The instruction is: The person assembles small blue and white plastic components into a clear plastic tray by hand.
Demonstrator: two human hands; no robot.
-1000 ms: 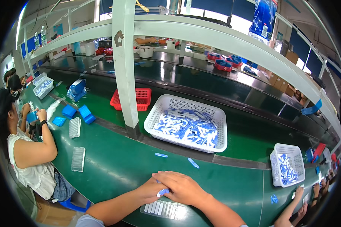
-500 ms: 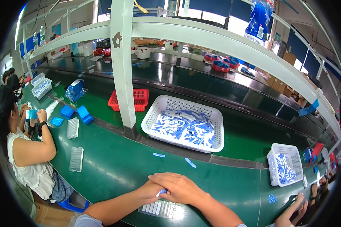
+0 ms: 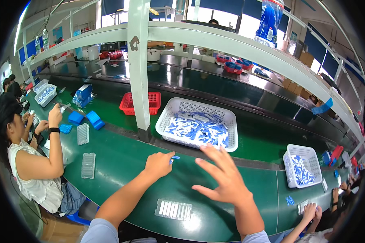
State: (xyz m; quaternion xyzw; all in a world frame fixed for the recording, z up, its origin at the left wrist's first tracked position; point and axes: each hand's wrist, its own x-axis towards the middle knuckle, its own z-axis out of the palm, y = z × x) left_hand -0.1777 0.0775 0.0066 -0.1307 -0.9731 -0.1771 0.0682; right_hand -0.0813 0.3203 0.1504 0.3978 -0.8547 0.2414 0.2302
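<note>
My left hand (image 3: 159, 165) is closed near the middle of the green worktop, fingers at small slim blue pieces (image 3: 174, 157). One piece seems to lie on the surface at the fingertips, another to be in the grip. My right hand (image 3: 225, 178) is open and empty, fingers spread, at the near side of a white basket (image 3: 232, 139) heaped with slim blue and white pieces (image 3: 196, 127). Close to me lies a clear slotted tray (image 3: 186, 212), with several white pieces in its slots.
A white post (image 3: 140, 81) rises behind my left hand, beside a red basket (image 3: 154, 107). Clear trays (image 3: 88, 165) and blue blocks lie left, near a seated co-worker (image 3: 32, 158). A smaller white basket (image 3: 290, 170) stands right, near another person's hands (image 3: 312, 212).
My hands were together over the clear tray and have come apart. The left moved forward to the loose blue piece; the right opened and reached toward the basket. The view shifted slightly.
</note>
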